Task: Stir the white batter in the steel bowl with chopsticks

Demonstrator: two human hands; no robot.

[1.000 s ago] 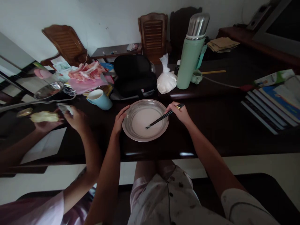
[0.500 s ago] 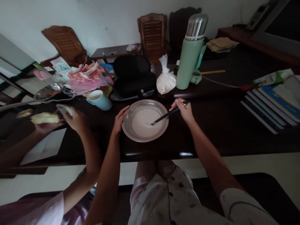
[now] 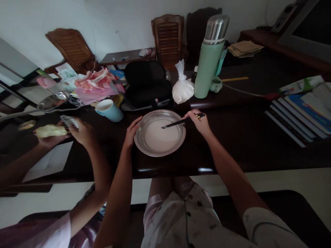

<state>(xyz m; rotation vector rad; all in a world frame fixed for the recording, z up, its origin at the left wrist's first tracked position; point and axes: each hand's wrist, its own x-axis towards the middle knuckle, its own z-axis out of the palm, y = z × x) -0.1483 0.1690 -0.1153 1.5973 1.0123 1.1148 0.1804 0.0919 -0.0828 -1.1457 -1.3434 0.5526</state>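
Observation:
A round metal basin (image 3: 159, 154) stands on the dark table, partly filled with a pale, milky liquid (image 3: 160, 139). My left hand (image 3: 132, 133) grips the basin's left side, its fingers along the rim and outer wall. In my right hand (image 3: 200, 121) is a pair of black chopsticks (image 3: 178, 122), held over the right rim and slanting down to the left. Their tips meet the liquid's surface near the upper middle of the basin. The fingers of my right hand are closed around the thicker ends.
Behind the basin stand a blue mug (image 3: 110, 111), a black bag (image 3: 147, 84), a tied bag of white powder (image 3: 182, 91) and a green thermos (image 3: 209, 65). Books (image 3: 300, 117) are stacked at right. Beside me at left, another person's hands (image 3: 82, 132) hold something pale yellow.
The chopsticks' tips have swung up and left across the liquid, and my right hand has shifted slightly left. My left hand and the basin have stayed put.

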